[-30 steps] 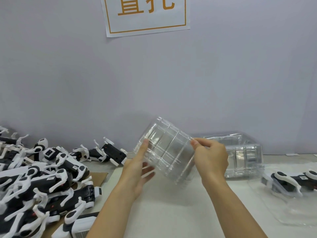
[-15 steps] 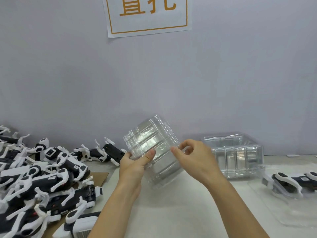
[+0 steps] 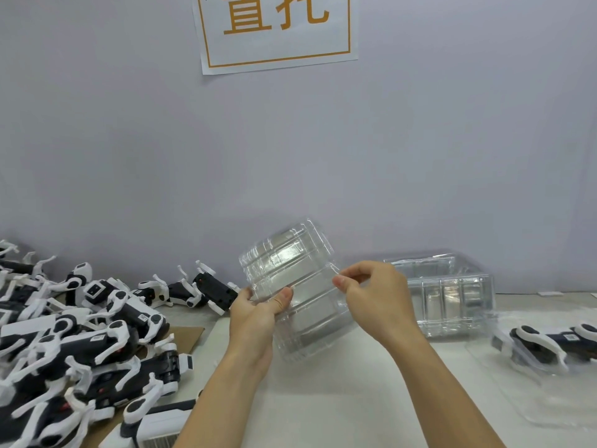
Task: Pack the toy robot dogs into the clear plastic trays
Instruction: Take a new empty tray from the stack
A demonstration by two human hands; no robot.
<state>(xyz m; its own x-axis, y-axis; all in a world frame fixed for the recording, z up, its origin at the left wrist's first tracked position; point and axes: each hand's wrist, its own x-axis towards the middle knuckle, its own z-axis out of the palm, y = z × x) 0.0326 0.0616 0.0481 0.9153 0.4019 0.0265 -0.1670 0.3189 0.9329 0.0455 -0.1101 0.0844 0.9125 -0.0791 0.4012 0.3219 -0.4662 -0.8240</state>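
Observation:
A clear plastic tray (image 3: pixel 300 286), or a few nested together, is held tilted above the white table. My left hand (image 3: pixel 258 315) grips its left edge with the thumb across the front. My right hand (image 3: pixel 371 299) pinches the tray's right rim between thumb and fingertips. A heap of black-and-white toy robot dogs (image 3: pixel 80 337) lies at the left. One more robot dog (image 3: pixel 549 344) sits in a clear tray (image 3: pixel 549 399) at the right.
A stack of clear trays (image 3: pixel 452 302) stands behind my right hand against the grey wall. A brown cardboard sheet (image 3: pixel 190 334) lies under the heap of dogs. A white sign with orange characters (image 3: pixel 274 30) hangs on the wall.
The tray has swung from facing right to tilting up and left. My left hand went from flat fingers on it to gripping its edge; my right hand shifted left and now pinches the rim.

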